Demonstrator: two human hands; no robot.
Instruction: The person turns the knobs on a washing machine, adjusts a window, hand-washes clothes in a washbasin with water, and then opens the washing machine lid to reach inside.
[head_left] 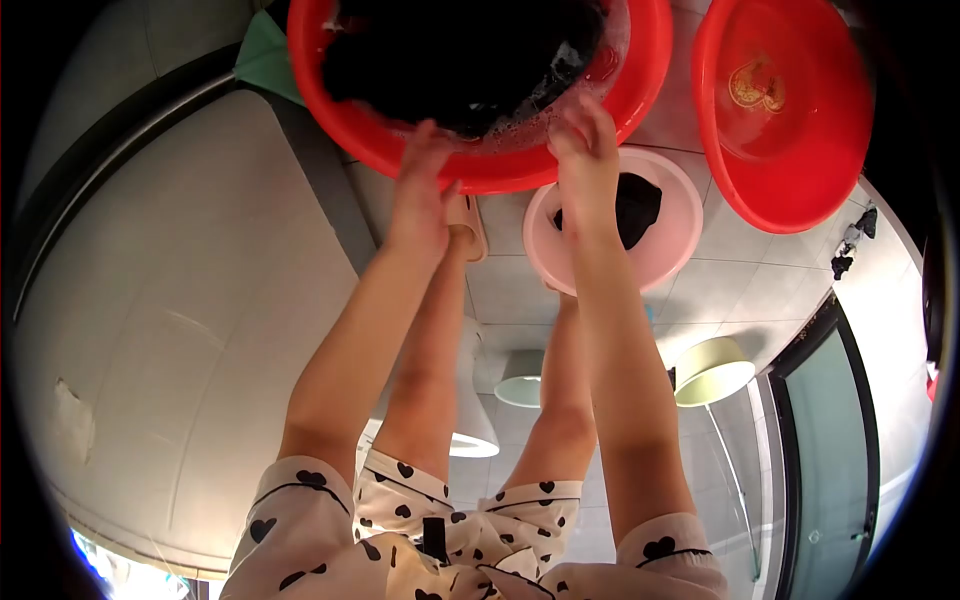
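A large red basin (385, 150) at the top holds soapy water and a mass of dark wet cloth (450, 65). Over its near rim, on the left, is my left hand (422, 185), slightly blurred, with thumb and fingers apart and nothing visible between them. My right hand (588, 165) is raised at the basin's near right rim, its fingers loosely spread and bare. Whether either hand touches the rim cannot be made out. Beneath my right hand and wrist stands a pink basin (675, 245) with a black cloth (636, 208) inside, partly hidden by my arm.
A second red basin (800, 180) with a gold print leans at the right. Behind my legs are a pale green basin (520, 380) and a yellow-green one (715, 372). A white appliance-like panel (200, 290) fills the left. Tiled floor (500, 300) shows between.
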